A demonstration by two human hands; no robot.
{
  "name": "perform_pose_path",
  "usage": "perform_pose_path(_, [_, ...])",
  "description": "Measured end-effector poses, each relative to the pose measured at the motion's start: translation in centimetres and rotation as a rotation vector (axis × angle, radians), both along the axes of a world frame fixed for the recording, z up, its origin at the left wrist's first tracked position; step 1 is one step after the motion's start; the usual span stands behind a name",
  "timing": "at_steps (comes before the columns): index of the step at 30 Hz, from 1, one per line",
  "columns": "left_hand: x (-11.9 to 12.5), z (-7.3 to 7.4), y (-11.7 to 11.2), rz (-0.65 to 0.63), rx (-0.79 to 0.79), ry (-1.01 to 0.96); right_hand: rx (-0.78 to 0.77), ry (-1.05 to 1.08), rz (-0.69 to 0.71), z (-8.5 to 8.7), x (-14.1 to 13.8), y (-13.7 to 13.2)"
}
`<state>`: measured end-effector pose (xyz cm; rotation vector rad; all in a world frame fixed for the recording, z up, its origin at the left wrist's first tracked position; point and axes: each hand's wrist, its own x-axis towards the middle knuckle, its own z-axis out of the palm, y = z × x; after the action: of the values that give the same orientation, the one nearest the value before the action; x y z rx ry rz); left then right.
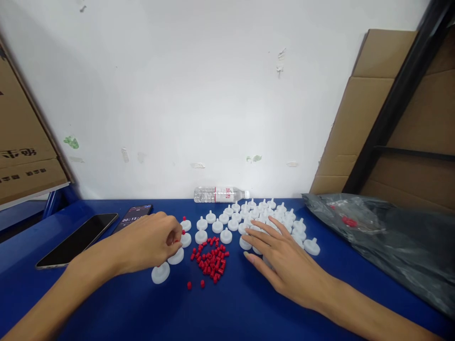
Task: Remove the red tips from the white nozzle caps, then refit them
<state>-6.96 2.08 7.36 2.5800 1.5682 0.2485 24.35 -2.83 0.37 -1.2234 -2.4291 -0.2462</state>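
Pinching a red cap (177, 241), left hand (151, 239) fingertips clamped together on it, white lid (176, 257) beneath, right hand (286, 263) fingers spread apart over clustered white lids (236, 217), loose red caps (212, 260) between hands, phone (78, 239) at left, bottle (223, 194) behind.

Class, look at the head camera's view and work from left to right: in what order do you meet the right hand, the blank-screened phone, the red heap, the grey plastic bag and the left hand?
Blank-screened phone, left hand, red heap, right hand, grey plastic bag.
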Motion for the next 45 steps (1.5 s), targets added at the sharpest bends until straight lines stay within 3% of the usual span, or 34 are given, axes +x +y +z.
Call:
perform_pose_path(3, [0.8, 0.6, -0.1, 0.004, -0.125, 0.112, -0.016, -0.001, -0.002, -0.1, 0.1, 0.1])
perform_pose_path(7, [1.1, 0.3, 0.0, 0.004, -0.151, 0.174, -0.038, 0.009, 0.01, -0.2, 0.1, 0.1])
perform_pose_path(13, [0.9, -0.2, 0.0, -0.025, -0.019, 0.13, -0.02, 0.05, 0.052, 0.1, 0.0, 0.0])
perform_pose_path(23, [1.8, -2.4, 0.3, -0.138, 0.035, 0.168, 0.157, 0.213, 0.17, 1.2, -0.4, -1.0])
perform_pose_path(36, [2.7, -2.8, 0.8, -0.145, -0.029, 0.19, 0.187, 0.194, 0.219, 0.8, -0.3, -0.9])
perform_pose_path(40, [2.6, -2.1, 0.5, -0.132, 0.067, 0.076, 0.157, 0.181, 0.243, 0.6, -0.1, -0.6])
perform_pose_path(43, [3.5, -1.5, -0.3, -0.133, 0.131, -0.142, 0.114, 0.234, 0.214, 0.3, -0.1, -0.5])
perform_pose_path(45, [4.5, -1.4, -1.1, -0.133, 0.094, -0.314, 0.115, 0.292, 0.197, 0.2, 0.0, -0.6])
